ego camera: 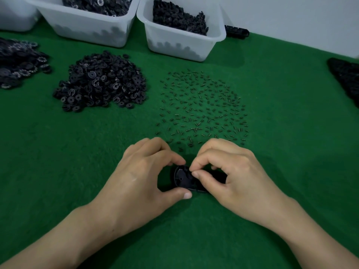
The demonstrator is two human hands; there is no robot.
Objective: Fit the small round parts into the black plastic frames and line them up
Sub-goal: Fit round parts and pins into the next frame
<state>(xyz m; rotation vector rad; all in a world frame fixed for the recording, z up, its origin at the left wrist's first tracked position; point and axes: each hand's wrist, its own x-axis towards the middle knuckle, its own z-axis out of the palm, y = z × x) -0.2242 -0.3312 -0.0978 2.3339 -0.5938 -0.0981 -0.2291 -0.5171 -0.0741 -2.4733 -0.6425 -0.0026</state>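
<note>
A black plastic frame (183, 178) lies on the green felt near the front middle. My left hand (139, 175) grips its left end, forefinger on the top edge and thumb under the near edge. My right hand (229, 171) covers the frame's right end; its thumb and forefinger pinch together over the frame's middle, and what they hold is too small to see. A heap of small round black parts (101, 82) lies at the back left. Several tiny springs (202, 105) are scattered just beyond my hands.
Two white bins (85, 26) (184, 41) of black parts stand along the back edge. More black toothed discs (17, 63) lie at the far left, a dark pile (347, 78) at the right edge, a black piece (237, 32) by the wall.
</note>
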